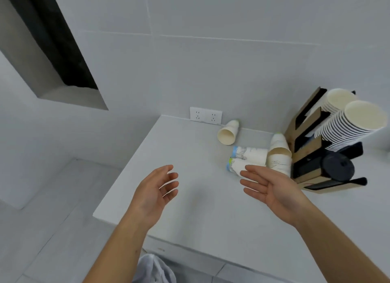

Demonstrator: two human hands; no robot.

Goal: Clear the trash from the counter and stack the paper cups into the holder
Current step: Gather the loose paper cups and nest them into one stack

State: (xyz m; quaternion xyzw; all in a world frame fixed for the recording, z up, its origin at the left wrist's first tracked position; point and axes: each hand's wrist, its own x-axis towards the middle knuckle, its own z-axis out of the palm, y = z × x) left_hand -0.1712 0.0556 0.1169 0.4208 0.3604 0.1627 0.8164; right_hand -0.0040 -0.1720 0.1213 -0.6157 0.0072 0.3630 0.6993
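Both hands, left (155,191) and right (272,189), spread wide, empty; right fingers (251,177) partly hide cups (251,156) at centre right.

matt counter (190,198), paper cups (226,132), cardboard holder (304,118).

Cream paper cups (249,156) with blue-green printed bands, tan-and-black holder (306,156), pale grey counter (200,208), black lid (337,167)
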